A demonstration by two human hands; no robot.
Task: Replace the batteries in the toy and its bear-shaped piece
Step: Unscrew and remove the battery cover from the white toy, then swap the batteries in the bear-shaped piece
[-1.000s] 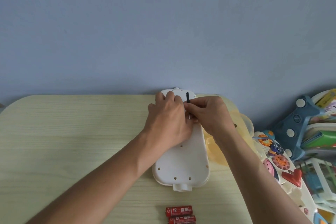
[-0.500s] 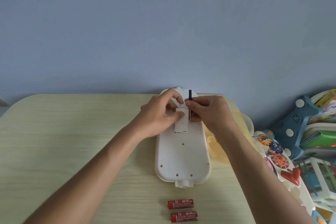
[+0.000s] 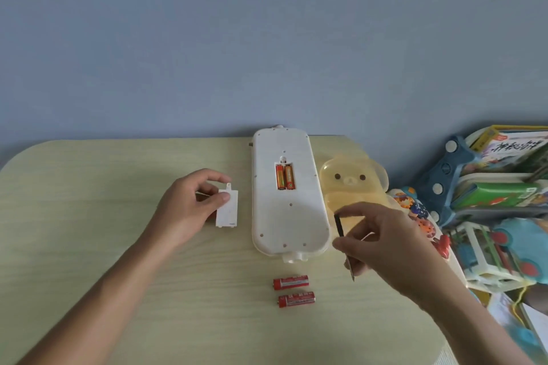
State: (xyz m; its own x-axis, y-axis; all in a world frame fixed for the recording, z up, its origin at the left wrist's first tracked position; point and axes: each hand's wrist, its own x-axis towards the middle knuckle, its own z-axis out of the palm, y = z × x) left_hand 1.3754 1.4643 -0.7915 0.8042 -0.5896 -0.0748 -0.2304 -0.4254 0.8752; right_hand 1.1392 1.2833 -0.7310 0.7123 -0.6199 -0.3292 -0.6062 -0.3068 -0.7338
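I saw the white toy [image 3: 289, 201] lying face down on the counter [image 3: 89, 246], with its long side pointing away from me toward the wall. Its little battery box was open, and two orange batteries [image 3: 285, 177] lay in it side by side, long ways like the toy. My left hand [image 3: 189, 210] sat just to the left of the toy, with its fingers [image 3: 221, 198] pinched on the white cover [image 3: 227, 210], which lay down by the counter. My right hand [image 3: 382, 243] hung to the right of the toy, near its close end, with its fingers closed on a thin dark screwdriver [image 3: 344, 241]. The yellow bear-shaped piece [image 3: 353, 184] lay right beside the toy, partly behind that hand. Two red batteries [image 3: 293, 290] lay on the counter near me, just below the toy, lying sideways. I judged the old batteries came out next. The left hand looked a bit nearer to them, but both hands were full.
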